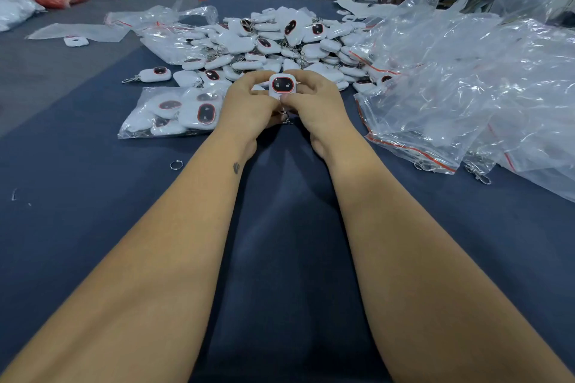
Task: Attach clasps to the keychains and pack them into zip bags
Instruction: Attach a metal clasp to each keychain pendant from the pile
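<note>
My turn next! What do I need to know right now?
Both hands, left and right, hold one keychain upright, with fingers at its metal ring below.
Pile of loose keychains just behind.
Done: one filled bag on the left.
Empty bags on the right; a spare ring lies on the cloth.
Left: finish this clasp, then bag the pile.

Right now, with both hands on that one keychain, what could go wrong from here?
The metal clasp hangs half hidden under the fingers, so a poorly closed link on the keychain might go unnoticed. A loose split ring lies apart on the cloth and could get left behind. The heaped keychain pile could slide.
</note>
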### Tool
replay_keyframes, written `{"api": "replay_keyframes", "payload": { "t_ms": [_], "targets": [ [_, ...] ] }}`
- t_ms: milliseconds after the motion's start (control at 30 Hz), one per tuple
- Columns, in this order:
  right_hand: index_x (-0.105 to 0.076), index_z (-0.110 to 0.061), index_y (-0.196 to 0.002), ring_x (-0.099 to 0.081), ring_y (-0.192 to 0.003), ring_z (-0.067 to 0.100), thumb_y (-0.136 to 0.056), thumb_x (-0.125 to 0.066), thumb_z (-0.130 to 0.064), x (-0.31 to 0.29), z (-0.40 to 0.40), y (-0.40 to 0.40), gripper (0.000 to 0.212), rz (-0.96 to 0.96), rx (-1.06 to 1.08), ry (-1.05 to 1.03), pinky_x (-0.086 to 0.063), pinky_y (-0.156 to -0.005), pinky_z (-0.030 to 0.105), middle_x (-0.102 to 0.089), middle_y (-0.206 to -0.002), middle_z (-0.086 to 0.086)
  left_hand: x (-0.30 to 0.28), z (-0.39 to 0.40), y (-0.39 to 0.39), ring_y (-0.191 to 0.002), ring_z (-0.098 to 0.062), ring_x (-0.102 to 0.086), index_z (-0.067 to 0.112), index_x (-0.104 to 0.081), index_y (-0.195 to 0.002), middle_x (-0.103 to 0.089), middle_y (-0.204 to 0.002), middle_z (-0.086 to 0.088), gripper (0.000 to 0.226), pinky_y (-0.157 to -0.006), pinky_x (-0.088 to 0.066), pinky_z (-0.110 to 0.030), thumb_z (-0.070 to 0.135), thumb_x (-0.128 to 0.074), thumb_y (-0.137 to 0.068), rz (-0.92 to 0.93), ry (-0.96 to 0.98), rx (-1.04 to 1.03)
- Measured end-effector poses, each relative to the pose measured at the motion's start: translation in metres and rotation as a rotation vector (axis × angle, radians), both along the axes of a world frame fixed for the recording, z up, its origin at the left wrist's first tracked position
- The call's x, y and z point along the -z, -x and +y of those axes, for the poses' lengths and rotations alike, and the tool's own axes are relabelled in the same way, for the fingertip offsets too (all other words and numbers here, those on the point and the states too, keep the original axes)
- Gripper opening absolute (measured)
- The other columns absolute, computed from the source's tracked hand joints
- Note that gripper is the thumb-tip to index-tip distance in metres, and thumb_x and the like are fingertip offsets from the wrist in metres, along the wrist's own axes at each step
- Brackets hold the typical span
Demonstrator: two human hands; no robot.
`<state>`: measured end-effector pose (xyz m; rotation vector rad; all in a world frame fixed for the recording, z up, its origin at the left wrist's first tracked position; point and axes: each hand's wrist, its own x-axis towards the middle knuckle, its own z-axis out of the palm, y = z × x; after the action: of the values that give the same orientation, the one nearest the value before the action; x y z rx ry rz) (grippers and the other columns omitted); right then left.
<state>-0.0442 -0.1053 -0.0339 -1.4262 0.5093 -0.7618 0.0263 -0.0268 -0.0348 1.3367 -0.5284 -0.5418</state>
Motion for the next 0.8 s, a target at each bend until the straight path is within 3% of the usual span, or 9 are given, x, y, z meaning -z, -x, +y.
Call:
{"api": "replay_keyframes", "payload": {
  "t_ms": [200, 333, 467, 533, 633, 800],
  "targets": [
    [-0.062, -0.007, -0.110, -0.068, -0.080, 0.020, -0.086, -0.062, 0.007, 0.0034, 0.0009, -0.0018, 0.028, 0.019, 0.046, 0.078, -0.057, -0.069, 0.029, -0.074, -0.096, 0.012, -0.0036, 0.0020, 0.0017, -0.069, -0.017, -0.066, 0.023, -0.066, -0.095, -0.070, -0.091, -0.011, 0.034, -0.069, -0.059, -0.025, -0.008, -0.057, -0.084, 0.027, 0.004, 0.024],
    [-0.063, -0.011, -0.108, -0.068, -0.080, 0.018, -0.086, -0.062, 0.006, 0.0049, 0.0018, -0.0032, 0.028, 0.026, 0.098, 0.107, -0.055, -0.062, 0.024, -0.073, -0.096, 0.010, -0.0030, 0.0020, 0.0024, -0.069, -0.016, -0.065, 0.024, -0.066, -0.096, -0.071, -0.089, -0.009, 0.032, -0.067, -0.057, -0.023, -0.006, -0.057, -0.085, 0.014, -0.002, 0.043],
    [-0.061, -0.013, -0.105, -0.070, -0.090, 0.027, -0.083, -0.062, 0.010, 0.0050, 0.0013, -0.0035, 0.032, 0.040, 0.102, 0.103, -0.060, -0.074, 0.034, -0.072, -0.097, 0.013, -0.0028, 0.0017, 0.0024, -0.067, -0.013, -0.066, 0.026, -0.064, -0.096, -0.071, -0.087, -0.007, 0.031, -0.063, -0.055, -0.021, -0.003, -0.061, -0.086, 0.008, -0.018, 0.043],
    [-0.061, -0.012, -0.103, -0.070, -0.088, 0.029, -0.081, -0.061, 0.012, 0.0044, 0.0013, -0.0030, 0.033, 0.044, 0.101, 0.108, -0.060, -0.070, 0.034, -0.072, -0.095, 0.013, -0.0031, 0.0016, 0.0026, -0.062, -0.012, -0.065, 0.025, -0.064, -0.094, -0.070, -0.086, -0.006, 0.028, -0.061, -0.055, -0.021, -0.001, -0.061, -0.087, 0.014, -0.017, 0.044],
    [-0.061, -0.012, -0.101, -0.066, -0.073, 0.016, -0.083, -0.060, 0.013, 0.0041, 0.0008, -0.0017, 0.031, 0.048, 0.098, 0.121, -0.052, -0.055, 0.020, -0.070, -0.089, 0.010, -0.0038, 0.0009, 0.0028, -0.058, -0.010, -0.063, 0.024, -0.063, -0.093, -0.068, -0.083, -0.004, 0.025, -0.061, -0.056, -0.022, 0.000, -0.058, -0.088, 0.015, -0.028, 0.033],
    [-0.061, -0.013, -0.104, -0.066, -0.069, 0.009, -0.086, -0.057, 0.009, 0.0063, -0.0013, -0.0020, 0.029, 0.094, 0.106, 0.169, -0.054, -0.061, 0.023, -0.072, -0.097, 0.012, -0.0048, -0.0009, 0.0025, -0.063, -0.013, -0.063, 0.020, -0.065, -0.097, -0.068, -0.085, -0.006, 0.025, -0.064, -0.059, -0.024, -0.002, -0.056, -0.089, 0.019, -0.053, 0.014]
  ]
}}
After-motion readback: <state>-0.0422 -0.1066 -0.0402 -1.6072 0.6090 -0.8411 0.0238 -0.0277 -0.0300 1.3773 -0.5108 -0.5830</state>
